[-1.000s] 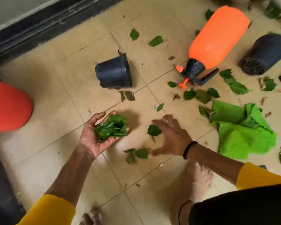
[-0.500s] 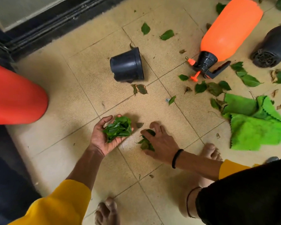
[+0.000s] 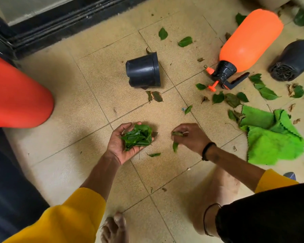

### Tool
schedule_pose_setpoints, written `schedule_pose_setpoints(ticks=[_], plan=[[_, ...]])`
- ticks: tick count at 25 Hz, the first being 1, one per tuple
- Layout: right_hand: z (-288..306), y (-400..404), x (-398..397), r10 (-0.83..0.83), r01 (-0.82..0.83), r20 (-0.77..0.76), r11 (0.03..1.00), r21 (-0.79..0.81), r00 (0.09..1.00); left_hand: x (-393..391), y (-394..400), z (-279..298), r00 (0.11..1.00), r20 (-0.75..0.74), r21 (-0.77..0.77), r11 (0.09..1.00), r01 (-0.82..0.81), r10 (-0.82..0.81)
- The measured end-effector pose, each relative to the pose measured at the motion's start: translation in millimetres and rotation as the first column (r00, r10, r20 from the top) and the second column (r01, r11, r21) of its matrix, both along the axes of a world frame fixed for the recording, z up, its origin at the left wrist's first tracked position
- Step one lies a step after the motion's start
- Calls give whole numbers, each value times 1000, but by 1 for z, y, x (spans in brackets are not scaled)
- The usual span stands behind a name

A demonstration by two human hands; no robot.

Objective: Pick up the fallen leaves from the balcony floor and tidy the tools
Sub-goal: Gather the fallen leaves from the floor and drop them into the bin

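The left hand (image 3: 125,142) cups a pile of green leaves (image 3: 138,136); the right hand (image 3: 188,135) pinches 2 leaves (image 3: 177,133) above the tiled floor (image 3: 88,106).

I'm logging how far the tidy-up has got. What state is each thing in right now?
Left hand: palm up, cupping leaf pile.
Right hand: pinching a few leaves.
Small black pot: tipped on its side.
Orange sprayer: lying down.
Larger black pot: on its side.
Green cloth: crumpled on floor.
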State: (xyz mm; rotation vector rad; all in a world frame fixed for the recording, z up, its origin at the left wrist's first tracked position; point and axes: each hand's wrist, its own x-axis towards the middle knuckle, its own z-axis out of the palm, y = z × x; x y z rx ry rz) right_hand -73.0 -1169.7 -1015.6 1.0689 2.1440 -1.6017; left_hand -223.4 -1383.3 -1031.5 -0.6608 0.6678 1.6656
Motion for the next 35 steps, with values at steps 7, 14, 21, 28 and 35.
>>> schedule_pose_setpoints(ticks=[7,14,21,28,35], plan=[[73,-1,-48,74,-82,-170,996,-44,983,20,48,7,984,-23,-59,982,177,-178],[73,-35,-44,557,-503,59,693,517,829,38,71,5,972,-72,-144,967,212,-224],[77,34,-51,223,-169,-88,897,408,971,31,72,5,984,-13,68,981,181,-180],[-13,86,-33,215,-324,267,812,485,939,9,43,5,994,-57,138,985,101,-94],[-30,36,-96,129,-119,15,856,503,991,-18,15,11,991,-27,73,989,-131,133]])
